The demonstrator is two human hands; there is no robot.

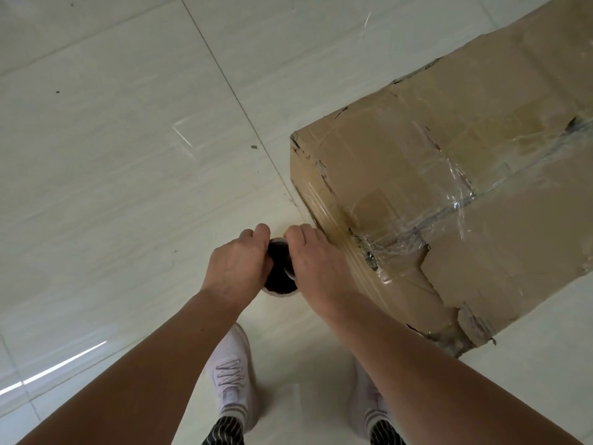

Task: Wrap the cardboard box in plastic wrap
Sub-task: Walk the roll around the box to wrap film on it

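— Both forearms are reaching down over two white sneakers (232, 377) on the pale tiled floor (112, 155). What are the hands doing?

— The left hand (239, 264) and right hand (313, 268) are each clamping one side of a plastic wrap roll (279, 271), seen end-on.

— And the cardboard box (449, 194)?

— It is standing on the floor, just right of the roll, with film already clinging around its near corner.

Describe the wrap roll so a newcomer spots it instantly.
Start at the big cardboard box on the tiled floor and go to its near-left corner. There the left hand and right hand grip the plastic wrap roll, seen end-on: dark hollow core, white rim.
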